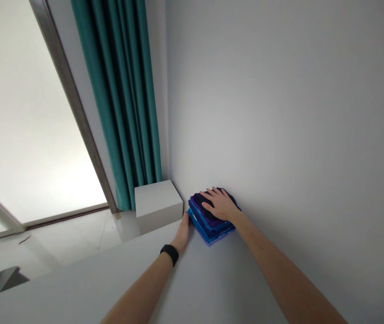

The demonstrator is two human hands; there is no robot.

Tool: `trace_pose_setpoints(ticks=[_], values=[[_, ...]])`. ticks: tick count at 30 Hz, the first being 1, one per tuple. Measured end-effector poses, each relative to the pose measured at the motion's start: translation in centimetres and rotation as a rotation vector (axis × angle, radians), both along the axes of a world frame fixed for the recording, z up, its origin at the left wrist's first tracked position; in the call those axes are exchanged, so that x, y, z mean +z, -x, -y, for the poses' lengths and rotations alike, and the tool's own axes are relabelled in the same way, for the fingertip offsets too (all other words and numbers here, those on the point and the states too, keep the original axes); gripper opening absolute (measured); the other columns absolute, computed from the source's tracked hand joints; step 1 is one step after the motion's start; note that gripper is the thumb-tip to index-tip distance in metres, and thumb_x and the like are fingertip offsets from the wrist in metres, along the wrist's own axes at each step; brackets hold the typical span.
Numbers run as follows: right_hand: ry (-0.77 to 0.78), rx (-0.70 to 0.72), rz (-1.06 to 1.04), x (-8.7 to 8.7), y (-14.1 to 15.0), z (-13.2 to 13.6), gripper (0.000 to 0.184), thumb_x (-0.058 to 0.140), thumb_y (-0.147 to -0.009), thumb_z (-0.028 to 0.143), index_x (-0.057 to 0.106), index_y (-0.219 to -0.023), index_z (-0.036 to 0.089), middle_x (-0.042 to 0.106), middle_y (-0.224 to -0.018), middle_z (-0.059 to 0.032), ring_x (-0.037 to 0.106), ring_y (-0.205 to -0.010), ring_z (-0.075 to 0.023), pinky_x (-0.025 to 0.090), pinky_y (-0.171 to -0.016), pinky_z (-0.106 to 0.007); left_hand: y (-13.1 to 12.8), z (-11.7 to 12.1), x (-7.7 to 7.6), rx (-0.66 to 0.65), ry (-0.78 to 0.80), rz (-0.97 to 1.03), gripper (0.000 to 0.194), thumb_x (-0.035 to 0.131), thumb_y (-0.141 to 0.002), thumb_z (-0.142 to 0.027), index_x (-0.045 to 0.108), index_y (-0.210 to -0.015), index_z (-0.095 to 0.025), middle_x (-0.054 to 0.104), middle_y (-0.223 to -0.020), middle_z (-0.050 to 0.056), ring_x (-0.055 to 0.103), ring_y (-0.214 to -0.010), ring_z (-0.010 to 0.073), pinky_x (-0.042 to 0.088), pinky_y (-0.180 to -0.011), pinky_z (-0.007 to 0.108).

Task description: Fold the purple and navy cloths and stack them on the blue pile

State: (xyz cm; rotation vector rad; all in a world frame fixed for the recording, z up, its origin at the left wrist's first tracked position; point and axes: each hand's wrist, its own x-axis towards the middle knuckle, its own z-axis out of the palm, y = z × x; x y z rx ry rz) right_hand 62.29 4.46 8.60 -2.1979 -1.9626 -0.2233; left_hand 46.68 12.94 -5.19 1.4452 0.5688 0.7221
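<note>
I can read no words, labels, brands, numbers or signs anywhere in what I see. The stack of folded cloths (212,222) under my right hand (221,204) shows only plain blue and purple cloth, and the black band (169,253) on my left wrist, just in front of that stack, shows no readable mark. The white box (158,200) just left of the stack is blank on the faces turned to me.
</note>
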Motion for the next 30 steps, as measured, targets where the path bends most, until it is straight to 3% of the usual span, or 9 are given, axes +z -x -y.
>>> trace_pose_setpoints(ticks=[5,11,14,22,30], values=[[-0.024,0.012,-0.006,0.2,0.1,0.1,0.054,0.03,-0.098,0.053,0.042,-0.145,0.03,0.045,-0.149,-0.006,0.03,-0.141,-0.0322,0.023,-0.112,-0.057,1.6,0.0,1.2,0.054,-0.067,-0.076,0.064,0.025,-0.098,-0.056,0.03,-0.15,-0.018,0.023,-0.159,0.007,0.017,-0.147,0.0232,0.009,-0.121,0.044],[-0.145,0.029,-0.002,1.0,1.1,1.7,0.05,0.028,-0.1,0.043,0.046,-0.142,0.024,0.048,-0.147,-0.0079,0.032,-0.141,-0.0273,0.02,-0.115,-0.055,2.9,2.1,4.4,0.208,-0.628,-0.239,0.06,0.045,-0.09,-0.03,0.033,-0.146,-0.012,0.044,-0.146,0.017,0.035,-0.138,0.0293,0.024,-0.116,0.05],[-0.238,0.055,0.004,0.9,2.0,3.0,0.047,0.033,-0.098,0.039,0.051,-0.138,0.021,0.052,-0.143,-0.0098,0.037,-0.138,-0.0263,0.024,-0.114,-0.053,3.6,3.2,5.9,0.225,-0.799,-0.225,0.059,0.046,-0.086,-0.02,0.036,-0.144,-0.014,0.049,-0.137,0.016,0.042,-0.13,0.0282,0.032,-0.111,0.049],[-0.407,0.155,0.009,0.3,7.4,6.0,0.042,0.042,-0.093,0.028,0.057,-0.13,0.016,0.055,-0.139,-0.0123,0.04,-0.135,-0.0255,0.02,-0.117,-0.051,7.4,4.9,7.8,0.229,-0.88,-0.21,0.057,0.047,-0.08,-0.012,0.04,-0.136,-0.016,0.05,-0.131,0.014,0.044,-0.125,0.0275,0.034,-0.109,0.049],[-0.399,0.251,-0.107,-0.7,14.2,4.2,0.041,0.04,-0.093,0.025,0.055,-0.131,0.021,0.058,-0.134,-0.0107,0.045,-0.132,-0.0237,0.021,-0.117,-0.053,15.1,3.9,10.1,0.38,-0.922,-0.238,0.041,0.047,-0.081,-0.013,0.049,-0.122,-0.019,0.056,-0.116,0.011,0.051,-0.113,0.0271,0.04,-0.1,0.047]])
